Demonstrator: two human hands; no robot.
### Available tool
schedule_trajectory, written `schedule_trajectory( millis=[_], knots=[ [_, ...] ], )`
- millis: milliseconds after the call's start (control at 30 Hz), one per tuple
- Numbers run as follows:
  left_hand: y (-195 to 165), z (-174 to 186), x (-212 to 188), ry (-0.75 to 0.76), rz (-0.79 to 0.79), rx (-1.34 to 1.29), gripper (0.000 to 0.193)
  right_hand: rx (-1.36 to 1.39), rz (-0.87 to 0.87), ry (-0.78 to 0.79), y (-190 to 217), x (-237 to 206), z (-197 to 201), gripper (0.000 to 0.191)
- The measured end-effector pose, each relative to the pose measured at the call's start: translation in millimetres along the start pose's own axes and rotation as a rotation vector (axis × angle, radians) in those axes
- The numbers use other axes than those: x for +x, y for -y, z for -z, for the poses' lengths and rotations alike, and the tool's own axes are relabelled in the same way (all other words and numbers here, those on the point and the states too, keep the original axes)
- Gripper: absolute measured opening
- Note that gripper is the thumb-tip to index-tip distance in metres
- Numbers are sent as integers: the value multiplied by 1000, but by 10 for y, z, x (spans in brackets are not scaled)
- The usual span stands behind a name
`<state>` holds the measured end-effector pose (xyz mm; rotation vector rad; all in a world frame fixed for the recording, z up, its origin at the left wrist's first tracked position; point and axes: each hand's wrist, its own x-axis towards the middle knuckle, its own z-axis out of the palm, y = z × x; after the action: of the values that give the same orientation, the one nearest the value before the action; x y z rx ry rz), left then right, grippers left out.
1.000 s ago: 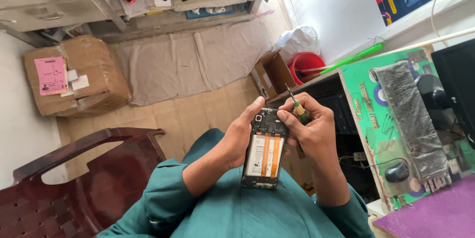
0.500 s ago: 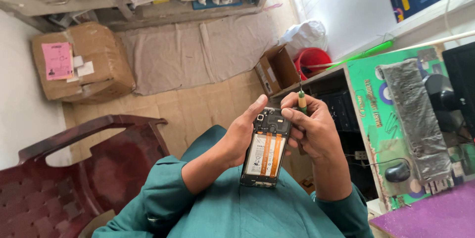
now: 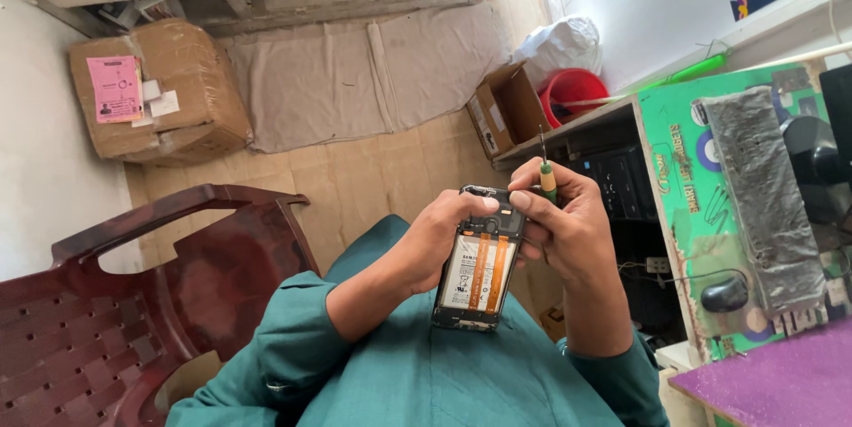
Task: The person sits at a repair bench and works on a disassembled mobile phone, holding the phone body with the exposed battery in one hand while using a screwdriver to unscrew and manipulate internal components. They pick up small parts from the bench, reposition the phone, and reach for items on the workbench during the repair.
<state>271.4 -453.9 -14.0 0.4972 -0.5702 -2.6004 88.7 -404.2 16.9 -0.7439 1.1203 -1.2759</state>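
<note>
We see an opened phone [image 3: 477, 272], back cover off, white battery and orange flex strips showing, held upright over the lap in front of the green shirt [image 3: 426, 374]. Left hand [image 3: 435, 245] is wrapped around the phone's left edge, thumb up at the top corner. Right hand [image 3: 568, 227] is closed on a small screwdriver [image 3: 547, 171] with a yellow-green handle, fingers also pressing the phone's top right edge. Compared with a second ago, the screwdriver now stands nearly upright, tip pointing up and away from the phone, where it sat lower and tilted before; we judge the tool is off the screws and the fingers are working the top edge instead. Phone itself hardly shifts. Around: green mat on the desk [image 3: 692, 214] at right, a mouse [image 3: 725, 294], a dark red plastic chair [image 3: 133, 303] at left, a cardboard box [image 3: 155, 94] on the floor.
</note>
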Motion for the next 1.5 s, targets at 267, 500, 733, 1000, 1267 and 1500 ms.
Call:
schedule_trajectory(
  millis=[267,500,733,1000,1267,1500],
  knots=[
    [16,-74,-69,-22,14,5,42,18,22,-13,-44,-128,-7,8],
    [19,-97,-140,-50,1,112,34,-241,113,-152,-129,-203,-91,8],
    [-25,-124,-216,-105,-125,218,33,-81,255,-317,-72,-288,-108,32],
    [4,-77,-250,-148,-438,417,29,-773,526,-482,-88,-799,-403,22],
    [-12,-109,-294,-355,-608,751,26,-1048,705,-425,-68,-894,-589,23],
    [-35,-120,-350,-462,-711,964,28,-1021,655,-425,-102,-889,-631,23]
  ],
)
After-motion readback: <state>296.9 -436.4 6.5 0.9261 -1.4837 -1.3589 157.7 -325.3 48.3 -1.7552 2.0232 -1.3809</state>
